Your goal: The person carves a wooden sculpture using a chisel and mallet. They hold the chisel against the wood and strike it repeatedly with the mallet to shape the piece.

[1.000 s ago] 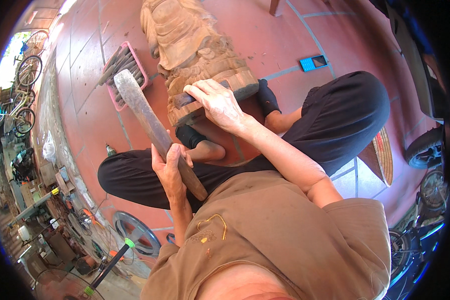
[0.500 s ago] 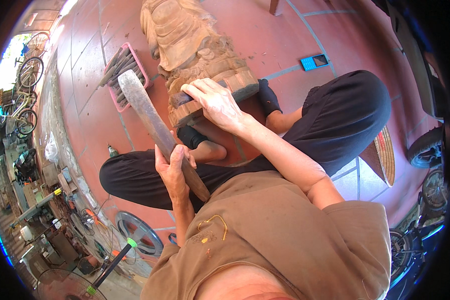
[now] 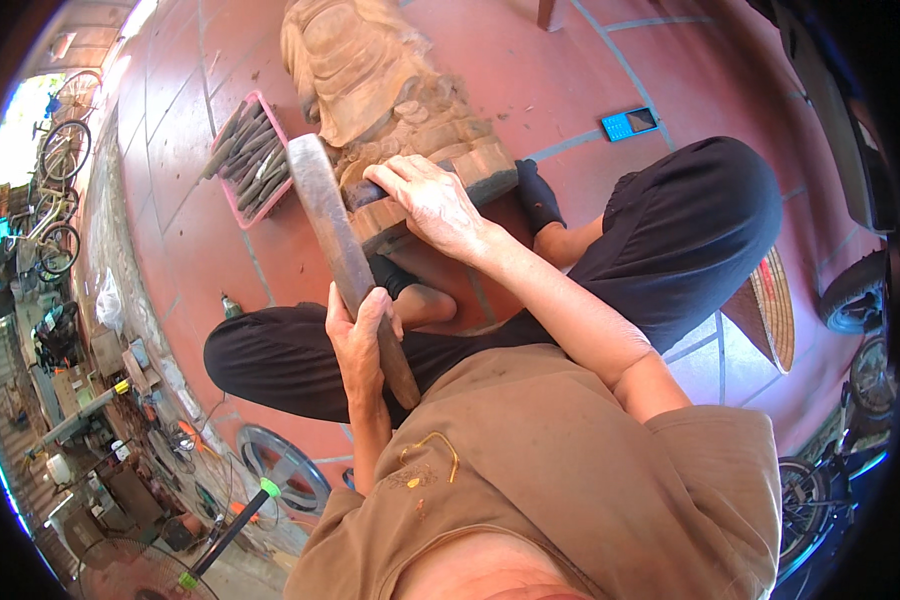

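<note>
A carved wooden statue lies on the floor before me, its flat base end toward my body and between my feet. My left hand is wrapped round the lower part of a long, worn wooden mallet, whose pale far end slants up and away. My right hand rests over the base of the statue, closed on a short dark chisel. Only one end of the chisel shows; the rest lies under my fingers. The mallet's side is close to that end; whether they touch I cannot tell.
Left of the statue stands a pink basket heaped with dark chisels. A blue phone lies on the red tiles at the right. A conical hat is beyond my right knee. At the lower left is a fan.
The mallet's far end has swung right, from beside the basket to beside the chisel, and my left hand has shifted slightly right. My right hand stays on the chisel at the statue's base.
</note>
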The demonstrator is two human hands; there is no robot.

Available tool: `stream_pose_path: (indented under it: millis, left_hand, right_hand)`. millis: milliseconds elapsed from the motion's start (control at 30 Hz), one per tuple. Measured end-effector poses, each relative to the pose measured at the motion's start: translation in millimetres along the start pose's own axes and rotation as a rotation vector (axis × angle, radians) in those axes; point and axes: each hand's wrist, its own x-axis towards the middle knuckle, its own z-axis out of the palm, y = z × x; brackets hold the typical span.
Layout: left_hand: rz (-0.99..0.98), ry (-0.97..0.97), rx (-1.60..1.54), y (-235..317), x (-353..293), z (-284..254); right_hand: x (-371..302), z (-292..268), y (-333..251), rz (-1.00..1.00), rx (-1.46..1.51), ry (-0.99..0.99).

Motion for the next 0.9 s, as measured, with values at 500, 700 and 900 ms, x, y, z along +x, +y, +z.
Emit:
stream_pose_path:
  millis: [500,700,900]
  left_hand:
    - [0.092,0.09,-0.103,5.5,2.2,-0.9]
    - [0.08,0.08,-0.091,6.6,2.2,2.3]
    - [0.092,0.112,-0.117,11.2,1.7,3.2]
  right_hand:
    - [1.9,4.0,-4.3,-0.058,-0.006,0.065]
    - [3.1,2.9,-5.0,-0.02,0.014,0.041]
    - [1.6,8.9,-1.0,-0.046,0.007,0.055]
